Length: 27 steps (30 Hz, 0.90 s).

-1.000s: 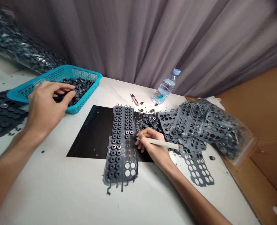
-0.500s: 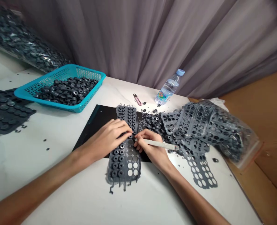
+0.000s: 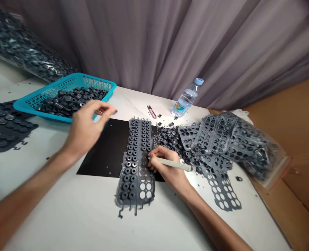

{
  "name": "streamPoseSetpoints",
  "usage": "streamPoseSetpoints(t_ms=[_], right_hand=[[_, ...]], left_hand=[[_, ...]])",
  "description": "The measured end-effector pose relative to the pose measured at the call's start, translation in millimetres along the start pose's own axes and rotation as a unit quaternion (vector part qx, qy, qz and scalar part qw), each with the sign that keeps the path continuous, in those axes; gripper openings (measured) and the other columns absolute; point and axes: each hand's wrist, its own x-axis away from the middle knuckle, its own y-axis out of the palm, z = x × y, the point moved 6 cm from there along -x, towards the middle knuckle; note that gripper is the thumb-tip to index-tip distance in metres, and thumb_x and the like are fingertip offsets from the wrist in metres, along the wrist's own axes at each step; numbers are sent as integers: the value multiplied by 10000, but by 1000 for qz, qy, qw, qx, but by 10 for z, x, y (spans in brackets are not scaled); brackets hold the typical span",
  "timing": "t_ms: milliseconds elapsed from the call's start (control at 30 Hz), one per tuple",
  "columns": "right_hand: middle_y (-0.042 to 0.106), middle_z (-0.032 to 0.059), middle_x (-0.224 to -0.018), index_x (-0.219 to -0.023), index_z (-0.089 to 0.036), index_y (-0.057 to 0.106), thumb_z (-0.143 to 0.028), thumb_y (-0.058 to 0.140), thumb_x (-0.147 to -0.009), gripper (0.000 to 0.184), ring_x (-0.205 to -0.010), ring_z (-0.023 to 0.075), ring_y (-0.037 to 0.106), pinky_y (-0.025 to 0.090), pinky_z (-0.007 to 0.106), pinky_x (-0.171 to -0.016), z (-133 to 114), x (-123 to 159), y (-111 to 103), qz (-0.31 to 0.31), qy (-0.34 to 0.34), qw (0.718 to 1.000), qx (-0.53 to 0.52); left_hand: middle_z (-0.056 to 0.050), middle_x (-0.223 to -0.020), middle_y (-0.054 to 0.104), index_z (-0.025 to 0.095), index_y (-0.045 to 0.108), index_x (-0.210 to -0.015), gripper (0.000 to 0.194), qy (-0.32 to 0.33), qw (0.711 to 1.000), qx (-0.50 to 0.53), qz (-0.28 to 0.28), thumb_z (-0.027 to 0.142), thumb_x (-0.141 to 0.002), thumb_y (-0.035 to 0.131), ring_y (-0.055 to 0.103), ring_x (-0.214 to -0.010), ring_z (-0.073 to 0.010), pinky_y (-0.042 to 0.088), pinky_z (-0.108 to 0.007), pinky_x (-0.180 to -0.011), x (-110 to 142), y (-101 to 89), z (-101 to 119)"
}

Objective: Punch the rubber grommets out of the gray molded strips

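Note:
My left hand (image 3: 87, 122) is raised beside the front right side of the blue basket (image 3: 48, 116). Its thumb and finger pinch a small dark rubber piece (image 3: 115, 111), only partly visible. My right hand (image 3: 167, 164) is closed around a pale pen-like tool (image 3: 179, 165). The tool's tip lies over the dark grey moulded rubber sheet (image 3: 137, 170), hidden among the fingers. Rows of ring-shaped rubber parts (image 3: 128, 178) fill the sheet's left columns and upper right. Round holes (image 3: 145, 190) show at its lower right.
Under the sheet lies a black mat (image 3: 104, 150). Loose rubber parts (image 3: 170, 137), punched-out sheets (image 3: 214, 136) and a plastic bag (image 3: 269, 164) lie right. Behind are pink snips (image 3: 152, 112) and a water bottle (image 3: 187, 101). Another sheet (image 3: 5, 129) and a large filled bag (image 3: 26, 48) are left.
My left hand has left the sheet and moved up and left towards the basket, carrying a small dark piece. My right hand stays at the sheet with the tool.

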Motion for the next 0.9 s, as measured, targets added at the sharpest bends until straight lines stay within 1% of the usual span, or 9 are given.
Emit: streamPoseSetpoints(t_ms=[67,133,233,300,400,500,600,700,900], right_hand=[[697,9,-735,-869,-191,638,-225,595,-909,67,-630,137,655,508,221,-556,8,-1,2,-19,9,999,-25],[706,14,-725,-867,-186,639,-231,606,-900,65,-620,138,658,524,224,-553,17,1,-3,-37,21,998,-51],[722,23,-727,-871,-180,641,-236,614,-893,66,-600,137,663,544,231,-552,26,-6,-80,-12,27,997,-68],[724,25,-717,-871,-177,639,-233,613,-889,64,-575,133,659,549,232,-544,37,-19,-166,33,24,997,-67],[719,26,-690,-851,-173,631,-232,615,-878,66,-544,133,655,553,236,-532,77,-46,-232,61,25,996,-65],[725,29,-704,-860,-171,638,-238,623,-881,72,-553,131,658,556,235,-539,112,-65,-232,52,24,996,-71],[727,28,-710,-871,-171,648,-265,637,-897,98,-563,128,653,556,234,-551,109,-69,-223,44,18,997,-68],[723,26,-707,-866,-173,652,-307,657,-902,139,-564,128,648,550,237,-551,89,-70,-214,37,18,997,-64],[715,22,-700,-867,-175,650,-334,648,-919,167,-572,131,640,531,237,-552,62,-71,-209,29,9,998,-50]], left_hand=[[-15,-1059,686,206,726,-1063,311,17,995,-90,40,446,-1013,533,634,-1024,-195,470,-387,-931,-134,-253,-245],[-26,-1109,685,226,723,-1147,333,19,988,-145,52,448,-1017,512,618,-1107,-228,437,-449,-980,-210,-420,-467],[-33,-1199,685,263,694,-1244,345,31,981,-185,47,441,-1022,499,572,-1222,-275,378,-532,-1058,-223,-465,-578],[-40,-1213,680,257,690,-1236,334,50,980,-186,41,431,-1028,495,558,-1230,-281,363,-538,-1089,-176,-357,-455],[-51,-1104,698,229,710,-1115,233,94,987,-131,-15,369,-1012,555,584,-1113,-262,409,-482,-1047,-26,-3,-54],[-37,-1098,696,227,701,-1082,173,144,973,-55,-173,286,-1034,545,589,-1068,-229,428,-418,-1005,239,492,372],[-38,-1122,682,210,689,-1126,195,184,939,-31,-288,282,-1056,522,593,-1043,-220,432,-395,-960,516,824,609],[-48,-1149,669,203,692,-1164,220,206,922,-43,-324,293,-1060,520,589,-1041,-226,430,-394,-941,639,932,649],[-35,-1138,664,227,715,-1126,215,235,916,-76,-315,268,-1061,514,581,-1004,-225,422,-399,-878,657,909,659]])
